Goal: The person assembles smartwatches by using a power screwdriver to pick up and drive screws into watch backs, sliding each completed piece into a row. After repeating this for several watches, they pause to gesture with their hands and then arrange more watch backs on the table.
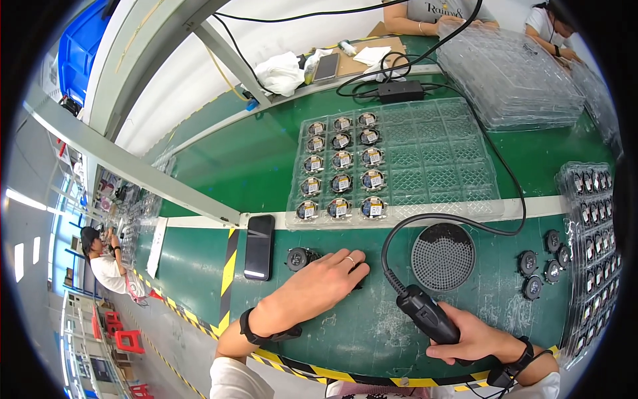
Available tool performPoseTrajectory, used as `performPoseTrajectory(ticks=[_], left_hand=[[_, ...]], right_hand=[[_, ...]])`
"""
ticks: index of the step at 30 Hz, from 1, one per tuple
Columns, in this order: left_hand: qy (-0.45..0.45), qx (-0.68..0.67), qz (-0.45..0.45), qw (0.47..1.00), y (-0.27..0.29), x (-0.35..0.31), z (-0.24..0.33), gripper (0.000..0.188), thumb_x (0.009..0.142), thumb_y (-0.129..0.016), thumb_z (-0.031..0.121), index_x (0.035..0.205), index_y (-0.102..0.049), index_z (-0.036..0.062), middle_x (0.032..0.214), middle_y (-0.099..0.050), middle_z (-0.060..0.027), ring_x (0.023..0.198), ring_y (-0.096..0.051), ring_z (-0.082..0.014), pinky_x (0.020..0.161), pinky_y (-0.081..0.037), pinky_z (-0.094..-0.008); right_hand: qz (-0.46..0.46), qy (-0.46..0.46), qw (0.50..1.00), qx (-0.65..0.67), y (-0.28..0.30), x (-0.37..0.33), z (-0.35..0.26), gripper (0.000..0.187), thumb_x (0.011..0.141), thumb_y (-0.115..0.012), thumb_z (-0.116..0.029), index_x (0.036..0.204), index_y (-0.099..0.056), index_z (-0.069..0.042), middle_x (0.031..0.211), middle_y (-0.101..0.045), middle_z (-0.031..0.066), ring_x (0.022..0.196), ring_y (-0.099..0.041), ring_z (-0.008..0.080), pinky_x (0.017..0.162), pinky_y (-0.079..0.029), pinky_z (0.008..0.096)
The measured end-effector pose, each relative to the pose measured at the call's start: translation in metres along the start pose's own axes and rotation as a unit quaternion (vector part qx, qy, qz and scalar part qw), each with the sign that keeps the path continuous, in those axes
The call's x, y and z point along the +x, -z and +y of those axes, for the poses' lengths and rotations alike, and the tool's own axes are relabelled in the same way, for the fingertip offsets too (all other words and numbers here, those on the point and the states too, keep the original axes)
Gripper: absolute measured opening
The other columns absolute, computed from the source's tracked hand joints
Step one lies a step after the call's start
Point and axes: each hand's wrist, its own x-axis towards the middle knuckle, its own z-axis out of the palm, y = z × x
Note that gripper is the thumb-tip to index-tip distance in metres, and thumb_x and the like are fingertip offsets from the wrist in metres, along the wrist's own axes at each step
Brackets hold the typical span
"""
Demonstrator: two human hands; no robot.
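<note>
My right hand [473, 336] is wrapped round a black corded electric screwdriver [425, 316]. Its cable leaves the far end, and its tip is hidden by the hand. Over the green bench my left hand [325, 282] is closed, fingers bent downward; a dark bit shows under the fingertips, but I cannot make out what it is. Just beyond that hand lies a round black part [299, 258], partly covered by it. A round black perforated disc [443, 257] sits beyond the screwdriver. Several round black parts [528, 263] are grouped to the right.
A clear tray [432, 171] holds rows of round labelled parts on its left side. Another filled tray [588, 246] stands at right, below stacked empty trays [512, 76]. A phone [259, 247] lies left, near a metal frame post [146, 163]. Other people work across and far left.
</note>
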Motion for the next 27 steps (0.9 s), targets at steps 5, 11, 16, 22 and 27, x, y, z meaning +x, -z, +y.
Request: performPoseTrajectory(ticks=[5, 11, 16, 22, 27], left_hand=[[-0.003, 0.006, -0.009, 1.0, 0.0, 0.0, -0.001, 0.045, 0.079, -0.074, 0.006, 0.12, -0.058, 0.0016, 0.122, -0.055, -0.0114, 0.111, -0.06, -0.0295, 0.095, -0.053, -0.0389], [0.009, 0.016, -0.006, 1.0, 0.009, -0.003, 0.007, 0.038, 0.082, -0.067, 0.006, 0.119, -0.059, 0.0012, 0.121, -0.055, -0.0111, 0.11, -0.059, -0.0286, 0.096, -0.052, -0.0398], [-0.007, 0.059, -0.037, 0.998, 0.018, -0.011, 0.028, 0.035, 0.081, -0.064, 0.008, 0.115, -0.061, 0.0025, 0.118, -0.057, -0.0089, 0.111, -0.06, -0.0245, 0.094, -0.052, -0.0357], [-0.014, 0.122, -0.089, 0.988, 0.018, -0.014, 0.036, 0.03, 0.08, -0.064, 0.009, 0.111, -0.062, 0.0046, 0.115, -0.06, -0.0068, 0.112, -0.06, -0.0208, 0.089, -0.051, -0.0302], [-0.008, 0.134, -0.071, 0.988, 0.011, -0.013, 0.033, 0.03, 0.081, -0.063, 0.009, 0.111, -0.062, 0.0045, 0.115, -0.06, -0.0071, 0.113, -0.06, -0.0212, 0.088, -0.052, -0.031]], right_hand=[[0.003, -0.009, 1.0, -0.006, -0.001, -0.001, -0.003, 0.059, 0.091, -0.079, -0.018, 0.135, -0.043, -0.002, 0.076, -0.064, 0.0013, 0.056, -0.06, 0.0087, 0.051, -0.048, 0.0272], [0.002, -0.001, 1.0, -0.009, 0.0, -0.001, -0.001, 0.06, 0.091, -0.079, -0.017, 0.136, -0.043, -0.002, 0.077, -0.065, 0.0015, 0.056, -0.061, 0.0089, 0.051, -0.048, 0.0273], [-0.003, -0.015, 1.0, -0.017, 0.0, 0.0, -0.006, 0.05, 0.09, -0.078, -0.006, 0.125, -0.043, -0.004, 0.08, -0.063, 0.0037, 0.058, -0.062, 0.0107, 0.05, -0.047, 0.0277], [-0.001, -0.03, 0.999, -0.013, 0.0, 0.0, -0.009, 0.05, 0.09, -0.078, -0.006, 0.126, -0.042, -0.005, 0.079, -0.063, 0.0039, 0.058, -0.062, 0.0108, 0.051, -0.048, 0.0277], [-0.002, -0.019, 1.0, -0.02, 0.0, 0.0, -0.007, 0.05, 0.09, -0.077, -0.005, 0.125, -0.042, -0.005, 0.079, -0.063, 0.0042, 0.058, -0.062, 0.011, 0.051, -0.048, 0.0277]])
